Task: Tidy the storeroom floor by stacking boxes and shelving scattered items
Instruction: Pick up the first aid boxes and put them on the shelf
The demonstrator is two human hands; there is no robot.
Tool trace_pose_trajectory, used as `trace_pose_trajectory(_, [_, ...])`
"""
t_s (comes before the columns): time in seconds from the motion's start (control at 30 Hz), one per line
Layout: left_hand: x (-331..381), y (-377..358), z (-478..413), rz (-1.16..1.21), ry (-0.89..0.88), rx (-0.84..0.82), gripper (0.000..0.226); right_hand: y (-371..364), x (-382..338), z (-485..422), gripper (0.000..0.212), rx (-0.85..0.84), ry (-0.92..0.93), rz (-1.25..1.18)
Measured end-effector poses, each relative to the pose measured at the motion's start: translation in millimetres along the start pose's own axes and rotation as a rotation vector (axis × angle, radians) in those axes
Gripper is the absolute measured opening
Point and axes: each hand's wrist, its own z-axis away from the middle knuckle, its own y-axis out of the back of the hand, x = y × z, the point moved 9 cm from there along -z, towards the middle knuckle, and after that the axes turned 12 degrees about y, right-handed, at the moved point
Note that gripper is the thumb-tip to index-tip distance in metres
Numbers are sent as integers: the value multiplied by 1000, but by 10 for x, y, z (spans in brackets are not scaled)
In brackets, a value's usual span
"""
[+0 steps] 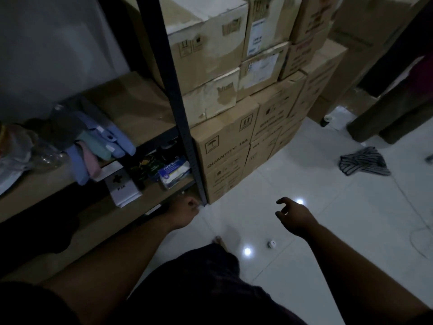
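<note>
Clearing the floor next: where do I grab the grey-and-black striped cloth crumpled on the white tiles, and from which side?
Pinch the grey-and-black striped cloth at its raised, bunched folds near the middle, coming straight down from above. It lies low on the white tiles, so its edges probably give little to get under. The open right hand is nearer.

A storeroom: brown cardboard cartons [225, 146] printed with handling marks stand stacked high against the wall on a white tiled floor [316, 195], beside a dark metal shelving rack [178, 102] holding a face-mask box [174, 173] and folded cloths [103, 141].
</note>
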Motion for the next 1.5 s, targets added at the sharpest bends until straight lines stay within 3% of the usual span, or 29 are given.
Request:
trace_pose_trajectory(0.33, [623, -212, -755, 48, 50, 16, 11, 844, 12, -1112, 34, -76, 66, -44])
trace_pose_trajectory(0.43, [781, -172, -776, 130, 81, 92, 3, 989, -91, -1396, 34, -173, 144, 39])
trace_pose_trajectory(0.57, [705, -154, -672, 289, 182, 208, 19, 1080, -275, -1808, 34, -285, 283, 149])
trace_pose_trajectory(0.63, [664, -207, -528, 337, 250, 289, 9, 1119, -322, -2030, 37, -314, 336, 191])
trace_pose_trajectory(0.77, [646, -443, -27, 527, 485, 507, 36, 1187, -321, -2489, 67, -406, 513, 369])
trace_pose_trajectory(0.8, [653, -553, 173, 588, 560, 578, 37, 1210, -324, -2550, 70, -441, 542, 385])
trace_pose_trajectory(0.9, [773, -1138, 762, 773, 757, 741, 30, 1327, -321, -2651, 48, -499, 596, 403])
trace_pose_trajectory(0.97, [1042, -1619, 1113, 811, 830, 810, 27, 1321, -271, -2658, 59, -549, 654, 448])
trace_pose_trajectory(1.17, [1732, -3033, 1960, 991, 1023, 879, 24, 1179, -216, -2018, 54, -739, 855, 671])
trace_pose_trajectory(1.33, [1977, -3989, 2542, 1164, 1194, 1026, 25, 601, 136, -1846, 85, -858, 955, 622])
trace_pose_trajectory(1.5, [2314, -4860, 2995, 1377, 1249, 1187, 13, 585, 439, -1132, 44, -858, 1029, 662])
